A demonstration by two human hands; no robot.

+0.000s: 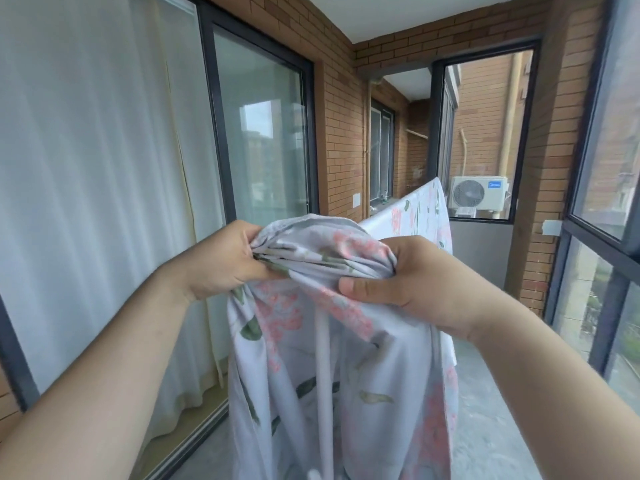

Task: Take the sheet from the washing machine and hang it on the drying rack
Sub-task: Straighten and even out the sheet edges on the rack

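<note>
From the head view, standing on this brick-walled balcony, the work is plainly at the hanging stage: the washing machine is nowhere in sight and the floral sheet (346, 375) is already up on the drying rack (322, 393). A white upright of the rack shows through a gap in the folds below the hands. The far end of the sheet lies spread along the top line toward the window, where an air conditioner unit (478, 197) sits outside. The near end is bunched into a thick wad at chest height. The left hand (221, 261) has its fingers curled round the left side of that wad and is gripping it. The right hand (408, 282) clutches the right side, with the thumb pressed flat across the front of the cloth. Below them the rest hangs in loose, crumpled drapes toward the floor. To the left are a white curtain (86, 168) and a sliding glass door (259, 133). I'd say the next move is to draw the hands apart and pull the gathered fabric out along the rack so that it lies flat. That calls for keeping the hem from dragging on the floor and the far end from sliding off.
</note>
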